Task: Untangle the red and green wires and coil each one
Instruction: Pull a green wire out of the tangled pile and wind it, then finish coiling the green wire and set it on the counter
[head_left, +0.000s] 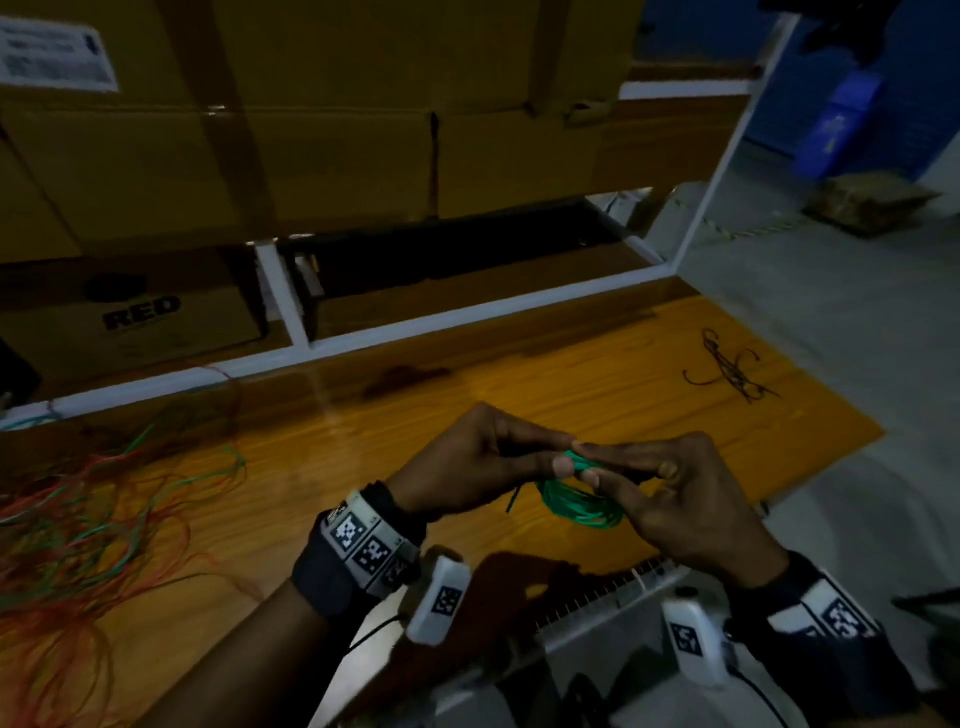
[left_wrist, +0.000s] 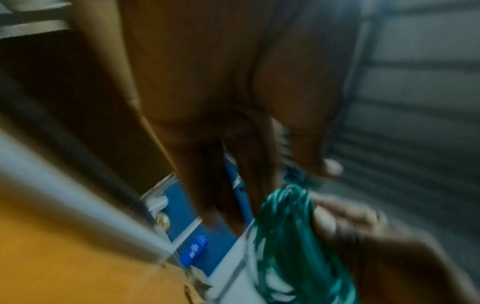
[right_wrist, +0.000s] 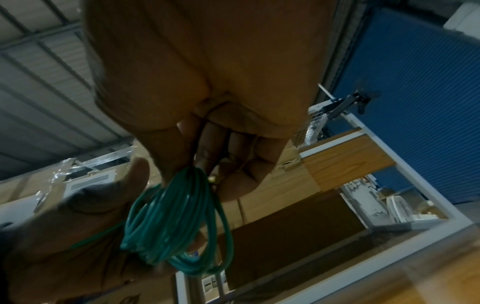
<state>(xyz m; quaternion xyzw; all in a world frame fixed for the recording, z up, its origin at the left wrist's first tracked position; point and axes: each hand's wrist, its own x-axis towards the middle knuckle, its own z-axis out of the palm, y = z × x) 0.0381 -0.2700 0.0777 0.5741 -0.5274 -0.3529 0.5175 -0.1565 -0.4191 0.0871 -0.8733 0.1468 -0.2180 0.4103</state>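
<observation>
A small coil of green wire (head_left: 579, 501) hangs between both hands above the wooden table (head_left: 467, 395). My left hand (head_left: 493, 460) pinches the top of the coil from the left, thumb against the loops. My right hand (head_left: 670, 488) pinches the same spot from the right with fingertips and thumb. A short loose end of the wire (head_left: 514, 499) sticks out below the left thumb. The coil's loops (right_wrist: 171, 222) show bundled under the right fingers in the right wrist view, and blurred as a coil (left_wrist: 291, 242) in the left wrist view. A tangle of red and green wires (head_left: 78, 525) lies at the table's left.
A small bundle of dark wire (head_left: 730, 369) lies at the table's far right. Cardboard boxes (head_left: 311, 119) fill a white-framed shelf (head_left: 467, 312) behind the table. A white device with a ribbed edge (head_left: 597, 603) sits at the near edge under my wrists.
</observation>
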